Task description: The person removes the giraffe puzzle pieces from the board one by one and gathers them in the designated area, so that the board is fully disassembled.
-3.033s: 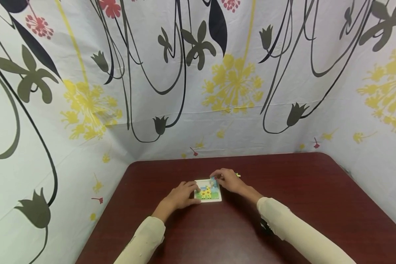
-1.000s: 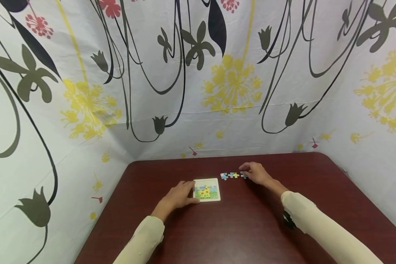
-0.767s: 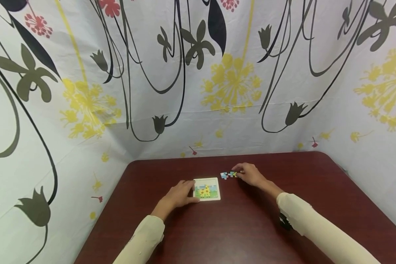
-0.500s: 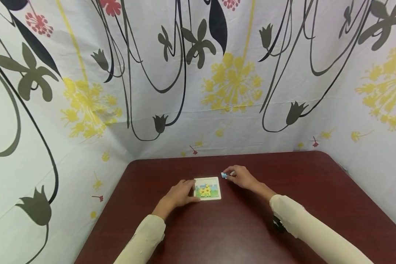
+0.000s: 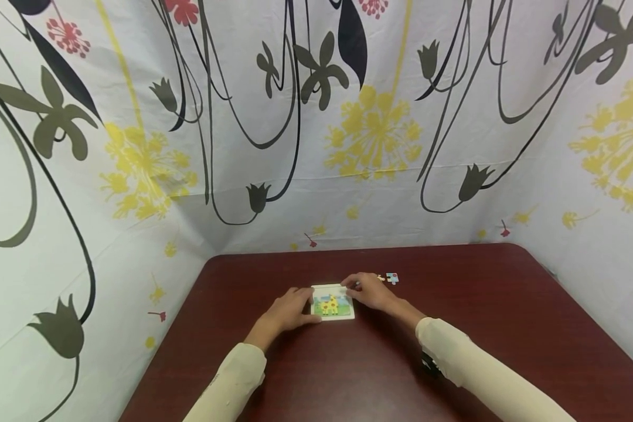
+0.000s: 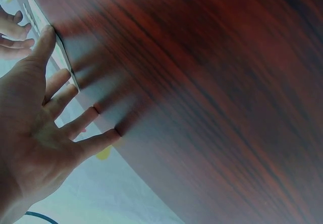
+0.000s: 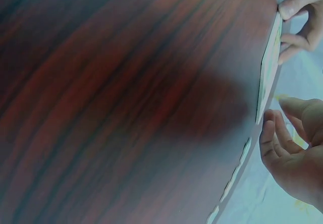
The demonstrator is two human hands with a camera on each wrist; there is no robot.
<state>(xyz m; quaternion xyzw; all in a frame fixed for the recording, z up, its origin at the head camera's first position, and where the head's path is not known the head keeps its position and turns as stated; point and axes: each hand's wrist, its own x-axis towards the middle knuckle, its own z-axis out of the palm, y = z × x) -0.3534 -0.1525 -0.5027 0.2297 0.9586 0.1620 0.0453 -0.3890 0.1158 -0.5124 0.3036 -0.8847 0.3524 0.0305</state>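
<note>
My left hand [image 5: 287, 310] grips the left side of a puzzle tray [image 5: 334, 286], thumb at its near corner and fingers at its far one. A yellow giraffe picture [image 5: 330, 305] fills the tray's lower part; its upper strip is bare white. At the tray's upper right corner hovers my right hand [image 5: 368, 291], fingers loosely bent. Thumb and fingertips are apart in the right wrist view, with nothing seen between them. Past that hand lie a jigsaw piece [image 5: 392, 278] and part of a yellow one [image 5: 381, 278]. A bit of blue shows under the right fingers.
The dark red wooden table [image 5: 316, 375] extends around the tray, with rounded far corners. A white curtain [image 5: 306, 240] with flower prints hangs along its back and sides.
My right hand went from the tray to the rightmost piece, then moved left along the row and back to the tray's corner. My left hand stayed on the tray.
</note>
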